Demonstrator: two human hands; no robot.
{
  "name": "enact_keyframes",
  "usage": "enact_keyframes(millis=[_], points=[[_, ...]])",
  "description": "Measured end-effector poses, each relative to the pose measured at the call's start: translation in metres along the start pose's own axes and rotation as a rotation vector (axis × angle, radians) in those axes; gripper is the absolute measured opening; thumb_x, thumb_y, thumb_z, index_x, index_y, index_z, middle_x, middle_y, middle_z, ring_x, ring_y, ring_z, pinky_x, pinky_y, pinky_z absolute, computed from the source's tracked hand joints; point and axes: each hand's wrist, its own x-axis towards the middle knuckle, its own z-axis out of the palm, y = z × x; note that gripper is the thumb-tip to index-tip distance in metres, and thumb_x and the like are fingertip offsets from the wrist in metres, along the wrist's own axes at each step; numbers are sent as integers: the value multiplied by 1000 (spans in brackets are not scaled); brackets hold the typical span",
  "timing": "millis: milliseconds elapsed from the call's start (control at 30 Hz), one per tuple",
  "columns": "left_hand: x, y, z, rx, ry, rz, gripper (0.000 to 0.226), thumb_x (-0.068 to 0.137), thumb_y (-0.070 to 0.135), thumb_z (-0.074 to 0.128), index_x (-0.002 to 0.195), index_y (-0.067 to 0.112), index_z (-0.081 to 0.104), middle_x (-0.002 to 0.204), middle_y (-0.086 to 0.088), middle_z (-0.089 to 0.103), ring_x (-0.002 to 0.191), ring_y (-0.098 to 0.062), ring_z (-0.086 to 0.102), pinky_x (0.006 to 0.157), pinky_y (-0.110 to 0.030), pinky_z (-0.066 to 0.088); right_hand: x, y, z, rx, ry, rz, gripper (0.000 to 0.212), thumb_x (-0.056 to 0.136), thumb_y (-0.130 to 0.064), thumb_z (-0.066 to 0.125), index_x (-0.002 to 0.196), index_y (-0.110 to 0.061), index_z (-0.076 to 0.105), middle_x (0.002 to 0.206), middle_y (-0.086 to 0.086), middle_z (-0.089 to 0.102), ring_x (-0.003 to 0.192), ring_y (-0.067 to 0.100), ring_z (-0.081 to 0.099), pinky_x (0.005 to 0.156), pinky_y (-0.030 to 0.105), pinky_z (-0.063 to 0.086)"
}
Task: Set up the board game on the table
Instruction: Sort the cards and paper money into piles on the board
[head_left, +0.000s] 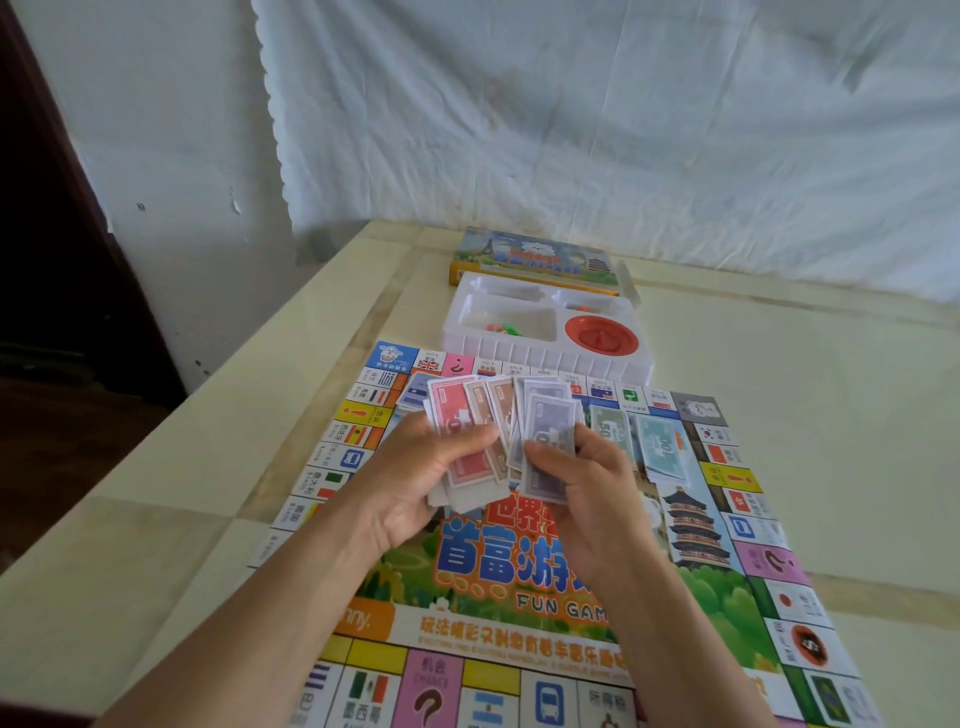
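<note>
While fanned pink, brown and purple paper banknotes (464, 411) are gripped by the left hand (422, 470) over the colourful game board (498, 564), front purple note (551, 427) pinched by right hand (597, 486).

Both hands were raised over the game board (519, 613), which lay flat on the table (779, 415). The left hand (415, 478) gripped a fan of paper money (467, 415); the right hand (592, 483) pinched a purple note (550, 431). A white tray (540, 358) and the box (535, 257) sat beyond.
</note>
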Motion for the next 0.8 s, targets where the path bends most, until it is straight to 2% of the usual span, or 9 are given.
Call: enact_keyframes(millis=[100,200,300,467,567,700,800], points=[[-1,3,-2,-123,-83,-38,29,89,8,54,117,6,60,112,-23,65,98,-34,63,87,-47,50,2,-1,-3,15,55,-8,13,87,3,57,99,-1,62,80,6,74,69,18,71,57,28,53],[1,0,-3,-63,-79,-7,30,89,5,56,118,7,61,115,-24,64,105,-38,61,95,-54,45,1,0,-2,-10,22,11,12,86,1,59,98,0,62,83,8,73,71,19,70,61,30,53],[0,-3,0,38,-27,29,33,81,10,65,114,7,64,108,-21,68,103,-38,64,90,-50,49,0,1,0,-30,11,8,10,86,1,59,94,-2,64,85,10,72,74,19,69,66,33,53],[0,1,-3,-118,-133,-28,31,88,7,55,118,7,59,102,-19,68,91,-30,66,75,-41,55,2,0,-1,81,74,6,14,89,0,56,101,-5,62,84,8,73,72,20,70,64,34,56],[1,-2,-2,-49,-79,10,34,85,7,60,119,5,58,104,-20,68,90,-31,66,75,-42,55,1,0,0,59,36,3,16,90,-2,55,104,-6,61,85,8,72,72,19,70,61,33,56],[3,-6,1,18,33,65,28,81,10,68,109,10,66,101,-17,71,95,-34,67,83,-46,53,0,2,2,30,20,15,13,89,-3,57,100,-4,63,87,11,72,74,22,69,67,36,56],[3,-2,0,-55,-44,11,28,87,12,61,115,9,63,104,-20,67,94,-33,63,77,-44,53,1,1,0,63,50,5,14,89,-2,57,101,-3,63,87,12,73,73,22,70,63,35,57]])
